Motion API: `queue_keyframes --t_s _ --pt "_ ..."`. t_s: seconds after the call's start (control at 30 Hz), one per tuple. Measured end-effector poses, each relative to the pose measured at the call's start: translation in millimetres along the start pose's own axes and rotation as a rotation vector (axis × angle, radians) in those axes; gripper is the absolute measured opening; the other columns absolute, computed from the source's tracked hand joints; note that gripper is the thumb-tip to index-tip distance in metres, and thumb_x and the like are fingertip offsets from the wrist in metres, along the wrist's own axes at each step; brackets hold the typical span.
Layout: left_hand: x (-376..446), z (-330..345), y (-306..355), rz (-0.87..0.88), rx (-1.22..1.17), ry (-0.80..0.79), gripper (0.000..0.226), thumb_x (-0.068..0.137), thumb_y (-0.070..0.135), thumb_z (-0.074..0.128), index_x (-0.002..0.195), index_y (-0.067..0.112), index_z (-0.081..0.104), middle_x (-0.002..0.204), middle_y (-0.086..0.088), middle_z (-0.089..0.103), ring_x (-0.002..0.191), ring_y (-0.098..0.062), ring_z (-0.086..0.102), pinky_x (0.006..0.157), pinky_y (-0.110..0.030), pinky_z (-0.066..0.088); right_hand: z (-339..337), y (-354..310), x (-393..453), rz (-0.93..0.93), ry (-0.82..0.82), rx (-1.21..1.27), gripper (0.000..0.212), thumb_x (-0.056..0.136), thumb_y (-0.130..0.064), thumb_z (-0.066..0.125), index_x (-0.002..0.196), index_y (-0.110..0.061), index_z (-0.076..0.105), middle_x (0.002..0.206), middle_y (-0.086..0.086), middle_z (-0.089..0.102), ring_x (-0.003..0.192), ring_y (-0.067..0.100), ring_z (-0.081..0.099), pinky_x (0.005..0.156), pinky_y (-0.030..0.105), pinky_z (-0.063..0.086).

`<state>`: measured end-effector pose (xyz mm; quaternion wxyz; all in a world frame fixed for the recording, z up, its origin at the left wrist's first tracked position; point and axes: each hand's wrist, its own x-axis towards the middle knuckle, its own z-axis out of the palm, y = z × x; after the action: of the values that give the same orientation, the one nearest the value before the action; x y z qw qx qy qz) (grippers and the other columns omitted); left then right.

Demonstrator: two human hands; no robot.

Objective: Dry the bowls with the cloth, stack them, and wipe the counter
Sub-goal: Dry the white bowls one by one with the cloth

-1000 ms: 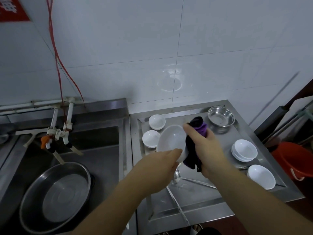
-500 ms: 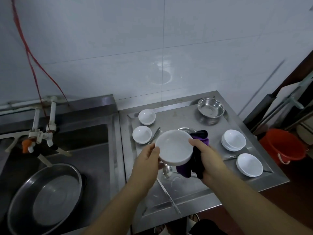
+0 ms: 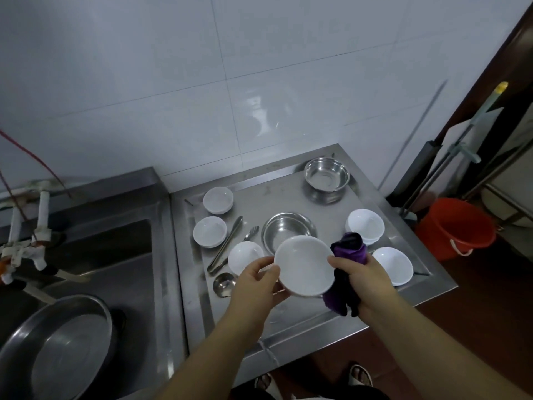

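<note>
I hold a white bowl (image 3: 302,265) mouth-up above the steel counter (image 3: 326,316). My left hand (image 3: 258,287) grips its left rim. My right hand (image 3: 364,280) clutches a purple and black cloth (image 3: 347,287) against the bowl's right side. More white bowls rest on the counter: two at the back left (image 3: 217,200) (image 3: 209,231), one under my left hand (image 3: 245,256), a small stack on the right (image 3: 365,225), and a single one at the front right (image 3: 392,265).
Two steel bowls sit on the counter, one at the middle (image 3: 288,230) and one at the back (image 3: 326,176). Tongs (image 3: 226,244), a fork and a ladle (image 3: 224,284) lie left of centre. A sink with a large steel basin (image 3: 57,347) is at left; an orange bucket (image 3: 455,228) stands on the floor at right.
The bowl has tipped from facing sideways to mouth-up and has come lower. My right hand with the cloth stays pressed to its right side. The view shifted right.
</note>
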<state>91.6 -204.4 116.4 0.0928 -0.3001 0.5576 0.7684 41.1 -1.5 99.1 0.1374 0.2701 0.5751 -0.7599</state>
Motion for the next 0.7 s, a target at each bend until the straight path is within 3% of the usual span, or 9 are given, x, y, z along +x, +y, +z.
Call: queue_keyframes --t_s 0.2,0.4,0.6,0.7 --pt "4 79 -29 -0.028 0.017 -0.011 0.023 0.105 0.011 0.06 0.127 0.016 0.067 0.12 -0.017 0.074 0.095 -0.027 0.08 0.073 -0.033 0.065 -77 -26 26 -0.009 0.006 -0.094 0.027 0.086 -0.01 0.083 0.111 -0.012 0.074 0.105 0.022 0.078 0.101 0.044 0.075 0.081 0.053 0.065" --pt "4 165 -56 -0.023 0.046 -0.025 0.024 0.105 0.011 0.059 0.127 0.016 0.068 0.119 -0.017 0.075 0.1 -0.032 0.079 0.084 -0.045 0.066 -169 -58 47 0.063 -0.042 -0.024 0.023 0.09 -0.012 0.078 0.113 -0.016 0.074 0.103 0.015 0.081 0.093 0.034 0.078 0.077 0.047 0.065" --pt "2 237 -80 -0.022 0.104 -0.034 0.024 0.103 0.01 0.062 0.125 0.016 0.072 0.116 -0.01 0.078 0.101 -0.029 0.079 0.08 -0.038 0.066 -242 -78 70 0.079 0.012 -0.016 0.03 0.086 0.002 0.079 0.112 -0.012 0.075 0.101 0.018 0.08 0.091 0.036 0.078 0.077 0.046 0.065" --pt "6 259 -90 -0.043 0.116 -0.025 0.022 0.102 0.009 0.064 0.123 0.013 0.071 0.115 -0.012 0.078 0.1 -0.031 0.079 0.079 -0.038 0.066 -261 -81 83 0.069 0.072 -0.089 0.034 0.079 0.005 0.083 0.1 -0.023 0.077 0.092 0.014 0.081 0.083 0.032 0.078 0.073 0.048 0.067"
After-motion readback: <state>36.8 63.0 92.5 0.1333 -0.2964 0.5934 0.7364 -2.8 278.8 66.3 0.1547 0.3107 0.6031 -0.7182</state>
